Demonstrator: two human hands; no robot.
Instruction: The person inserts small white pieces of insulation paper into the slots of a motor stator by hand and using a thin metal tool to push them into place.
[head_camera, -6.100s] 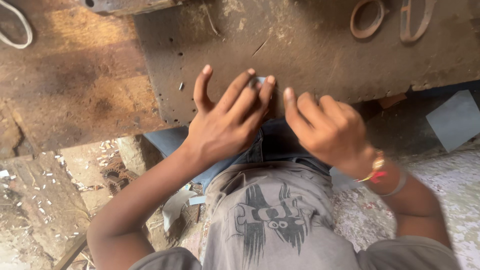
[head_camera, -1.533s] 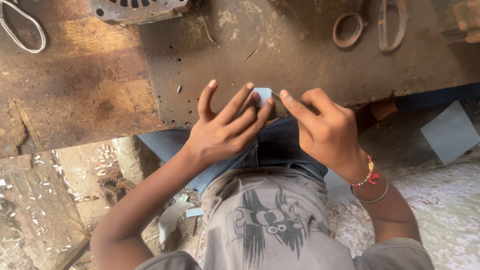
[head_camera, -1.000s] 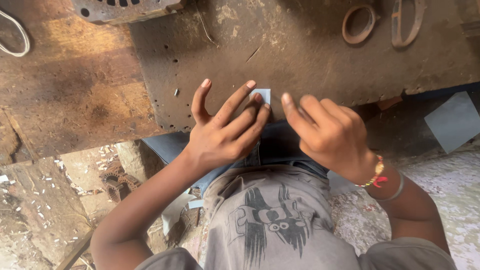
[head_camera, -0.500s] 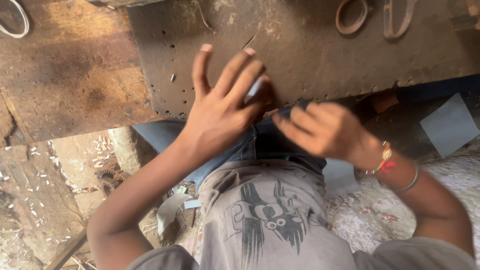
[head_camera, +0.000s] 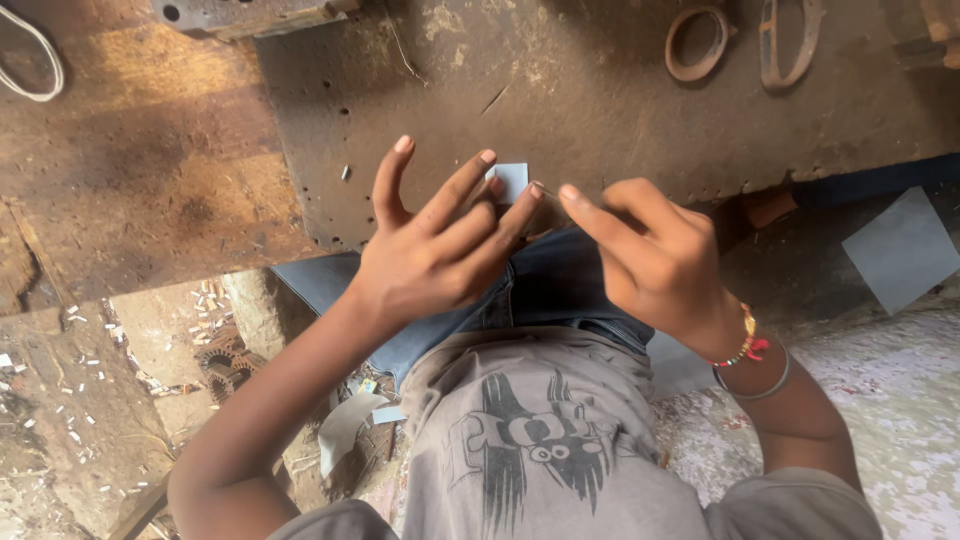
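A small pale blue-grey square piece (head_camera: 512, 180) lies at the near edge of a dark rusty metal plate (head_camera: 600, 90). My left hand (head_camera: 440, 245) rests over the plate's edge with fingers spread, its fingertips touching the left and lower side of the piece. My right hand (head_camera: 655, 265) is just right of it, fingers curled, the index fingertip close to the piece's lower right corner. Whether either hand pinches the piece is unclear. I wear a beaded bracelet and a bangle on the right wrist.
A worn wooden bench top (head_camera: 130, 170) lies left of the plate. Two rusty metal rings (head_camera: 697, 42) sit at the plate's far right. A grey sheet (head_camera: 900, 250) lies on the floor at right. Small scraps litter the ground (head_camera: 80, 360) at left.
Both hands have lifted slightly off the plate's edge and spread apart. The small square piece shows more between the fingertips than half a second ago.
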